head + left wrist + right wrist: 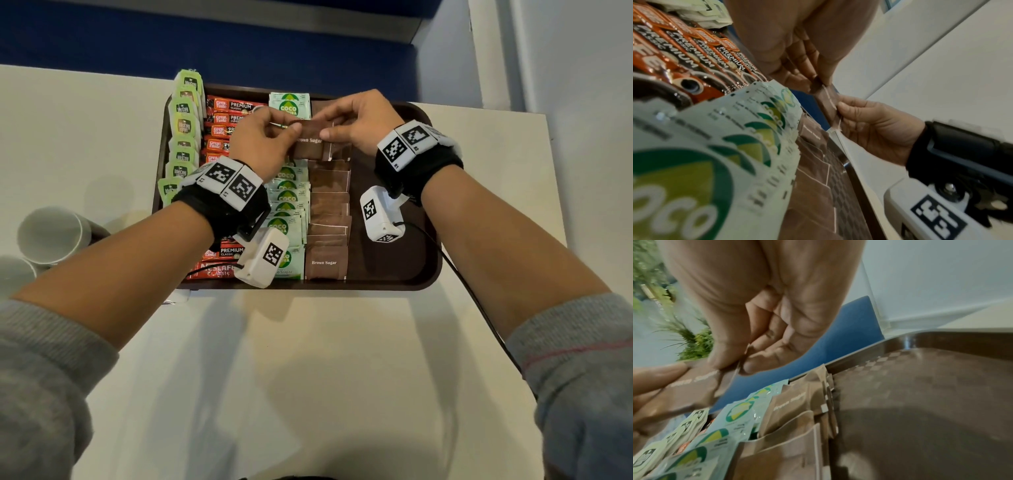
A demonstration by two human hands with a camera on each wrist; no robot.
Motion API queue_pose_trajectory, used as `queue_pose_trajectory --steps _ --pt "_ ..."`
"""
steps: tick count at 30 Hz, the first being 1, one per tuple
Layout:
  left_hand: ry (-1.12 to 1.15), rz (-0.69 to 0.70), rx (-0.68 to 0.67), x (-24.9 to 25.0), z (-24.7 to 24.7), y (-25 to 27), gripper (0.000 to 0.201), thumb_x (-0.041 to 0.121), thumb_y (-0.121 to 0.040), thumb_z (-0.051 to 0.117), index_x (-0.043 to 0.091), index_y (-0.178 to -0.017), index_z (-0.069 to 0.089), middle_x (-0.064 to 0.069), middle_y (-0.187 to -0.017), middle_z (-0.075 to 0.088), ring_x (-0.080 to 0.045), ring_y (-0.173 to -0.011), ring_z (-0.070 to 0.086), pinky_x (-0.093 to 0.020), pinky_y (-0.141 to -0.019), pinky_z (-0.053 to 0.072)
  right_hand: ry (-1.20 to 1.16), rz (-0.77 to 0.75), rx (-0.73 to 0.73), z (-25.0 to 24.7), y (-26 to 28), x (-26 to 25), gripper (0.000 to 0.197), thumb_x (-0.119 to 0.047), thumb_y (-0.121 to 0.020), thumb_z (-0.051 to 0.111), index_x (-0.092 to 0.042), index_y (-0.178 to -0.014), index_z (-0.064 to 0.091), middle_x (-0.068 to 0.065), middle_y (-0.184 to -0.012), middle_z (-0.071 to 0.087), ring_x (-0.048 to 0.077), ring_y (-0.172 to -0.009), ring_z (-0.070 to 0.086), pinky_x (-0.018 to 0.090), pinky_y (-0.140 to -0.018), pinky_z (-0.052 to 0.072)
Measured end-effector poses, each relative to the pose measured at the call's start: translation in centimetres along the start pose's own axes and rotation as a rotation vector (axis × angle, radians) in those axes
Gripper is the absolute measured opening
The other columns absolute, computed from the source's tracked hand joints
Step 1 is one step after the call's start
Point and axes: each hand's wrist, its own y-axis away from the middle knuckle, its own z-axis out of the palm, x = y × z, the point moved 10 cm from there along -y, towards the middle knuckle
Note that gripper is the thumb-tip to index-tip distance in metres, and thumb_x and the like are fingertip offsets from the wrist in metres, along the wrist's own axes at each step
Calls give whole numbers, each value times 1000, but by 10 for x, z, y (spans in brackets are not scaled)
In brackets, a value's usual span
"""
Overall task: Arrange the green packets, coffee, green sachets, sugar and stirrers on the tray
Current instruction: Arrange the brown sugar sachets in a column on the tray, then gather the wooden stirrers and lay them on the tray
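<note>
A dark brown plastic tray with a raised rim (432,219) sits on a cream tabletop (308,359) and serves as the landmark here. To the left of the tray, off its edge, stand white ceramic cups (51,233). Along the tray's left rim runs a column of light green paper tea packets (183,137), some leaning over that rim. Next inward lies a column of orange and black foil coffee sticks (227,118), then a column of pale green and white coco sugar sachets (287,195), then a column of overlapping brown paper sugar sachets (327,219). The right part of the tray floor is bare; no stirrers can be seen anywhere. Above the far end of the brown column, the left hand (263,142) pinches the left end of one held brown paper sugar sachet (310,132) between thumb and fingers, and the right hand (359,121) pinches its right end in the same way, so the sachet hangs just above the row, not yet laid down. Likely risks: pulling the two ends apart could tear the thin paper and spill sugar; setting it down carelessly could nudge the overlapped row out of line; the wrist-mounted cameras hanging low could brush the sachets beneath and scatter them; the leaning tea packets could tip off the left rim if the tray is jolted.
</note>
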Motion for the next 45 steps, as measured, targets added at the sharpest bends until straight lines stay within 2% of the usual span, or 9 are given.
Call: queue_pose_trajectory --steps 3,8,13,17,21,32,36,40,45 --pt "-1 -16 -7 0 1 1 7 23 -88 65 24 -96 63 4 -80 66 -9 -70 63 -34 -75 57 -90 65 45 -6 4 16 19 -6 -83 68 -13 -101 68 3 -88 64 8 -74 63 17 -66 55" --pt "-205 53 -14 9 1 2 26 31 -88 65 27 -114 61 13 -103 62 0 -83 53 -19 -80 45 3 140 130 -20 6 40 15 -10 -86 65 -19 -98 68 0 -83 62 11 -75 62 22 -73 56" --pt "-388 128 -106 17 15 8 32 34 -90 61 28 -121 61 6 -120 61 -20 -119 47 -36 -102 40 128 175 134 -15 5 48 14 -13 -87 65 -19 -99 68 -5 -73 58 9 -67 57 26 -76 53" --pt "-525 91 -233 9 30 15 38 41 -91 57 33 -128 56 -2 -131 56 -23 -131 32 -32 -103 31 171 183 164 -10 5 50 15 -14 -87 64 -21 -99 69 0 -82 61 12 -74 60 28 -79 55" --pt "-638 44 -301 2 38 20 41 47 -88 57 44 -129 52 -10 -133 49 -28 -129 34 -40 -105 34 160 201 190 -12 6 53 13 -12 -86 65 -20 -97 68 -8 -72 58 2 -60 57 17 -71 52" --pt "-871 106 -463 5 59 31 50 44 -91 53 27 -138 45 -3 -137 49 -31 -126 31 -44 -99 34 168 206 232 -18 9 59 15 -13 -78 74 -22 -86 65 -9 -70 59 9 -71 60 31 -82 56" --pt "-757 68 -406 5 53 29 47 41 -90 57 31 -135 49 -6 -133 50 -30 -129 30 -44 -102 33 214 184 265 -23 13 55 17 -18 -78 74 -21 -91 65 -6 -80 59 8 -78 57 26 -79 53" --pt "-563 30 -282 7 41 27 42 41 -84 65 36 -125 56 -6 -127 55 -25 -128 33 -39 -103 35 275 148 296 -31 21 45 19 -25 -79 73 -21 -94 63 2 -100 60 9 -85 55 13 -71 40" --pt "-484 81 -257 24 41 38 43 36 -82 68 31 -123 58 8 -112 61 -19 -123 40 -31 -98 37 270 147 296 -41 39 39 19 -28 -80 72 -22 -95 63 2 -102 63 8 -86 55 16 -73 41"
